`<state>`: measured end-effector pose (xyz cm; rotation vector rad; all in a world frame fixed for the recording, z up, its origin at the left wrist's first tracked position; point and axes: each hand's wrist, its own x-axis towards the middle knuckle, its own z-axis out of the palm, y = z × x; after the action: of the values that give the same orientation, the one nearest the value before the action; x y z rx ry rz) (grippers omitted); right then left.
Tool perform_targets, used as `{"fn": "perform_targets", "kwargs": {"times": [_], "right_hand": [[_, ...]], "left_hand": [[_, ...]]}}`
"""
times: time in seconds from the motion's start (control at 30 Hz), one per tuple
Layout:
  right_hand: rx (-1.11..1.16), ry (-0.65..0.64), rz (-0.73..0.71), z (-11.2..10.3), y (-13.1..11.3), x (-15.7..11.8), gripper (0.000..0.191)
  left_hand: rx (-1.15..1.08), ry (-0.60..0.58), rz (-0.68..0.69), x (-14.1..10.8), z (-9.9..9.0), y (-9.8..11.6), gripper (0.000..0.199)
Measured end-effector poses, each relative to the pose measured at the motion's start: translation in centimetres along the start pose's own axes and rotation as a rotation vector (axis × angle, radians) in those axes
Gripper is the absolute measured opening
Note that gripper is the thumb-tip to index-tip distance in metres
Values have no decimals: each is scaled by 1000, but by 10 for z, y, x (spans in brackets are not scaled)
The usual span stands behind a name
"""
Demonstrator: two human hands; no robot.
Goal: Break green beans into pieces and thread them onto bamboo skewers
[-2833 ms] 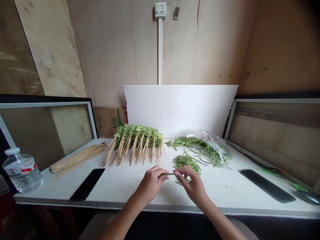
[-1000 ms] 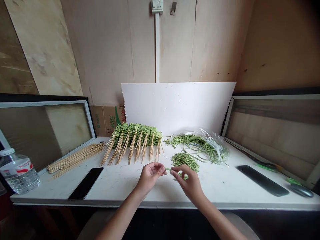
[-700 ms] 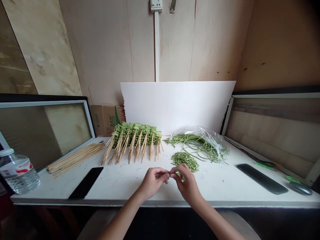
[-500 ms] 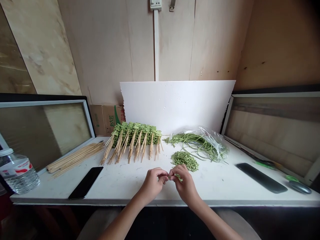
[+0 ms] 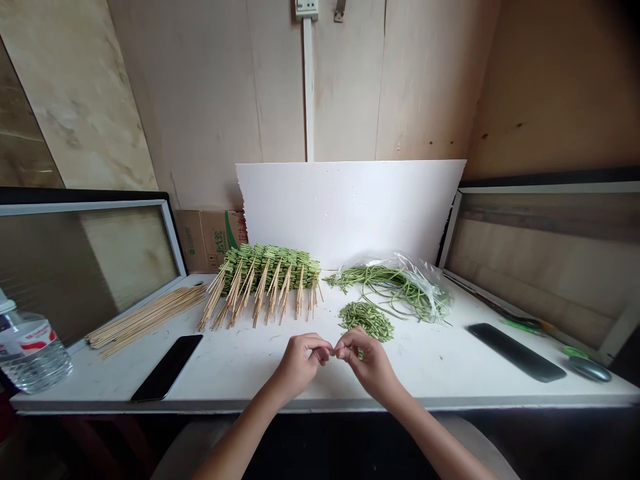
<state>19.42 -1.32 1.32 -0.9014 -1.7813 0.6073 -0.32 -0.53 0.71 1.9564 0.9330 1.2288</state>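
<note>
My left hand [image 5: 299, 363] and my right hand [image 5: 367, 357] meet fingertip to fingertip above the front middle of the table. Both are closed in a pinch; whatever lies between the fingertips is too small and covered to make out. Just behind my right hand is a heap of short cut green bean pieces [image 5: 367, 320], with a few more showing under that hand. Long whole green beans [image 5: 395, 287] lie farther back, partly inside a clear plastic bag [image 5: 434, 283]. At the back left, skewered bean pieces [image 5: 273, 260] are stacked, their bare stick ends pointing toward me.
Loose bamboo skewers [image 5: 147, 317] lie at the left, near a black phone [image 5: 167, 368] and a water bottle [image 5: 33, 350]. On the right are a dark flat slab [image 5: 517, 352], a computer mouse [image 5: 590, 368] and green-handled scissors [image 5: 530, 325]. A white board [image 5: 350, 210] stands behind.
The view has shifted slightly, so the table things sit a little farther left. My hands stay pinched together, with the fingers slightly rearranged.
</note>
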Motion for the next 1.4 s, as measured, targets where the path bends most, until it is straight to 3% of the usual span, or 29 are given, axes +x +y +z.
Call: {"fn": "perform_targets", "kwargs": {"times": [0.1,0.2,0.33,0.43,0.53,0.63,0.67,0.8,0.97,1.03,1.1,1.17,1.27,1.33,1.4], "right_hand": [[19,64,112,-20,10,11,26],[-91,164,247,-49,35,24,34],[-328,242,296,-79,77,40,30],[-462,232,286,-85,99,53,25],[-508,243,256,-79,102,63,27],[-503,227,193,-63,83,63,37],[-480,195,169,-55,73,60,41],[-164,-156,161,-15,32,42,47],[55,-199,221,18,16,31,46],[99,-205,227,21,17,31,46],[84,-198,243,18,19,30,47],[53,-158,275,12,21,28,48],[54,-79,337,-3,26,25,49],[61,-25,378,-14,31,25,49],[36,1,401,-24,34,26,47]], "left_hand": [[-126,47,-125,6,-9,-4,20],[-229,61,-210,10,-16,-12,36],[-273,31,-285,11,-18,-18,44],[-262,33,-311,11,-18,-16,44],[-315,30,-351,12,-20,-16,46],[-353,38,-346,14,-22,-20,47],[-338,55,-329,15,-22,-22,48],[-221,182,-231,18,-18,-23,43],[-256,149,-182,13,-14,-6,25],[-105,124,-110,11,-21,3,18],[175,182,-28,11,-40,9,16],[333,323,-24,14,-76,9,15],[506,621,-110,15,-157,-3,33],[617,845,-228,7,-219,-18,46],[722,990,-377,-9,-277,-36,50]]}}
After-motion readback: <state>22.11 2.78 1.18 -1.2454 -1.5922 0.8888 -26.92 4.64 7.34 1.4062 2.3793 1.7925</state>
